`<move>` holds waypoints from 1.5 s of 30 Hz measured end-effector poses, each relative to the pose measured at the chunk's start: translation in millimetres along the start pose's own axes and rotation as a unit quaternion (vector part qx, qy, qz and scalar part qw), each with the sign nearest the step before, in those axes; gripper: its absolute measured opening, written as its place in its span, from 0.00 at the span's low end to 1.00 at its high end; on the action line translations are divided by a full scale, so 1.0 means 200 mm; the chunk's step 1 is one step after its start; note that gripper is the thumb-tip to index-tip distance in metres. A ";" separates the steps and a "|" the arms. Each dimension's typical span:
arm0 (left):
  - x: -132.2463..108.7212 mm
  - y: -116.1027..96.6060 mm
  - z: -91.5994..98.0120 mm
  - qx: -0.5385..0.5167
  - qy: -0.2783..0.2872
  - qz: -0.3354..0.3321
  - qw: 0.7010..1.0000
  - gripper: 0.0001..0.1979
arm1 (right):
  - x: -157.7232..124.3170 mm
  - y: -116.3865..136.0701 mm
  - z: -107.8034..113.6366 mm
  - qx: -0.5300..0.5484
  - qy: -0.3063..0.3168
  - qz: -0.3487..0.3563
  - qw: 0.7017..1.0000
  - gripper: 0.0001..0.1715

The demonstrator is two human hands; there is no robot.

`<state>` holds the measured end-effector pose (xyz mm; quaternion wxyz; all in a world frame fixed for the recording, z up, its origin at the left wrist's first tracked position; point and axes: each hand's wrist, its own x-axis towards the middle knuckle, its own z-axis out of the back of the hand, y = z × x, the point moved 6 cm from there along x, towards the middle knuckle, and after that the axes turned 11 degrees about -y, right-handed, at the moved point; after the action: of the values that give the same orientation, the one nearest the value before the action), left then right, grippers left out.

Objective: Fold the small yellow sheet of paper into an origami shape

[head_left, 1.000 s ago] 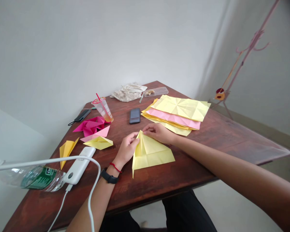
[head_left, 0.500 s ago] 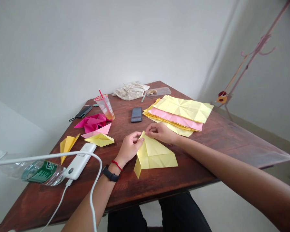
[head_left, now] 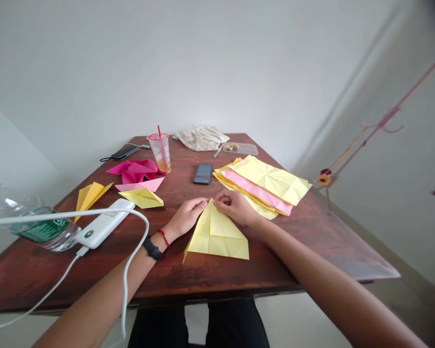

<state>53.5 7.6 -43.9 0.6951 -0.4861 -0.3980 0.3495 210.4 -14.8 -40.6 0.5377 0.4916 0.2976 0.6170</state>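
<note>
A pale yellow sheet of origami paper, creased and partly folded to a point at its far end, lies before me on the dark wooden table. My right hand pinches the paper near that tip, its fingers curled. At the tip's left side, my left hand has its fingers closed along the paper's edge; a black band and a red string circle that wrist. Just beyond my right hand sits a stack of creased yellow and pink sheets.
To the left lie folded yellow paper, pink paper, magenta paper and golden paper. A white power bank with a looping cable, a water bottle, a drink cup and a phone are also there.
My view has tilted and shifted. The paper's left flap, which hung down toward me, now shows as a thin edge. My left hand has slid slightly away from the sheet's face toward its edge.
</note>
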 end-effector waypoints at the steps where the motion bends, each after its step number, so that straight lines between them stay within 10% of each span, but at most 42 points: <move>1: 0.00 0.02 -0.01 0.005 0.015 0.006 1.000 0.19 | 0.00 0.01 0.00 -0.006 -0.004 0.006 1.000 0.11; 17: -0.03 0.01 -0.01 0.014 0.017 -0.030 0.999 0.20 | -0.02 0.00 -0.03 0.058 0.016 -0.030 0.998 0.19; 28: -0.01 0.16 -0.04 -0.141 0.062 0.130 0.980 0.19 | -0.03 0.01 -0.03 0.069 0.037 -0.017 0.997 0.20; 45: -0.04 0.09 0.00 -0.162 0.063 0.133 0.976 0.15 | -0.06 0.04 -0.05 0.031 0.076 -0.011 0.997 0.20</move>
<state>49.1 5.7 -62.8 0.5780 -0.6618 -0.3365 0.3387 197.0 -26.1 -39.2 0.5049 0.4565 0.3614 0.6372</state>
